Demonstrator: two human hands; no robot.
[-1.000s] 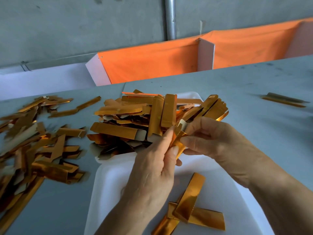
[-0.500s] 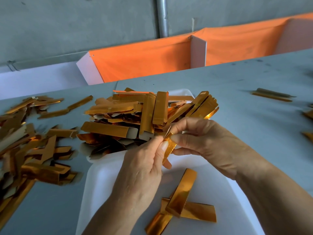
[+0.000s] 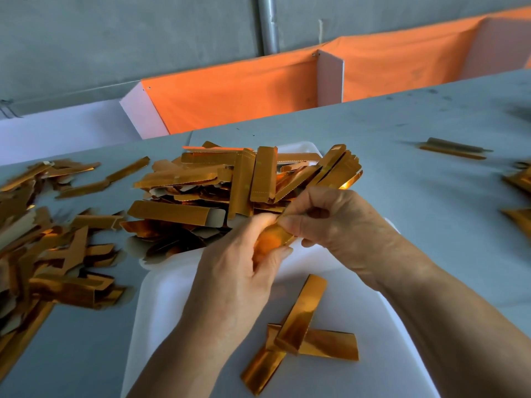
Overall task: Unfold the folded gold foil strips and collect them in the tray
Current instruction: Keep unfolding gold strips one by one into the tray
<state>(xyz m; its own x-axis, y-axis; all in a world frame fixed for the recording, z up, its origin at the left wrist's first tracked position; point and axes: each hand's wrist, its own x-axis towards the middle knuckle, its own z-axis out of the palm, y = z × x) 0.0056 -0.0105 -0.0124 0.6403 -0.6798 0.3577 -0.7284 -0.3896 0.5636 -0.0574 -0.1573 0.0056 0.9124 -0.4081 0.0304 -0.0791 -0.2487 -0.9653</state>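
Both my hands meet above white tray [image 3: 161,297]. My left hand [image 3: 230,285] curls around lower end of gold foil strip [image 3: 274,237], thumb and fingers pinching it. My right hand [image 3: 342,225] pinches upper end, fingers bent. Three strips [image 3: 304,328] lie crossed in tray. Big heap [image 3: 218,188] at tray's far end; loose pile [image 3: 43,239] on grey table [image 3: 431,196] to left.
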